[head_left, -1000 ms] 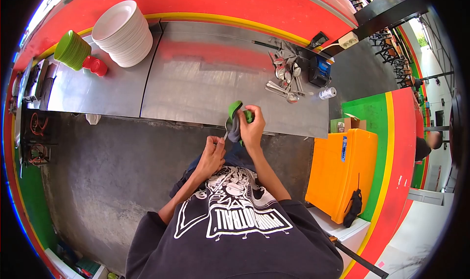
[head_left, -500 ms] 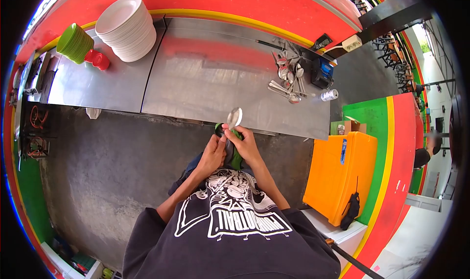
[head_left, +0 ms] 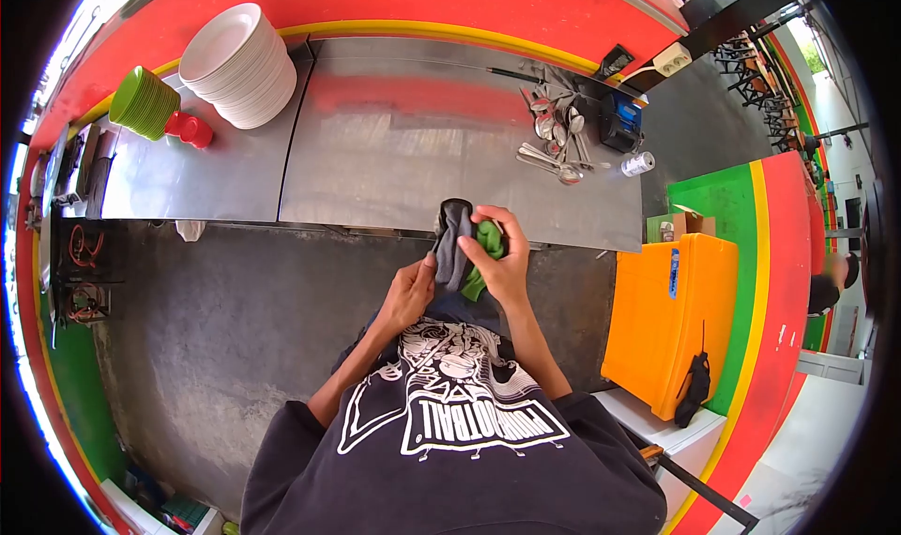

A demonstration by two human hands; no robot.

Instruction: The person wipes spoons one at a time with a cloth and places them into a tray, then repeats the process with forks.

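Observation:
In front of my shirt, above the table's near edge, a grey and green cloth (head_left: 454, 244) is bunched up. My right hand (head_left: 504, 265) is closed round its green side, with the thumb pressed on the grey part. Closed fingers of my left hand (head_left: 409, 294) meet at the cloth's lower left, where the spoon's handle seems to be. The spoon itself is almost wholly hidden by the cloth. Loose spoons and forks (head_left: 556, 131) lie in a pile on the steel table (head_left: 375, 160), beyond my right hand.
White plates (head_left: 246, 70) are stacked at the far left beside green bowls (head_left: 141, 103) and red cups (head_left: 192, 129). A dark blue box (head_left: 620, 122) and a can (head_left: 637, 164) stand near the table's right end. An orange container (head_left: 662, 324) is at my right.
The spoon's bowl, bare before, is now covered by the cloth. My right hand has shifted from the spoon's neck onto the cloth and a little right and upward.

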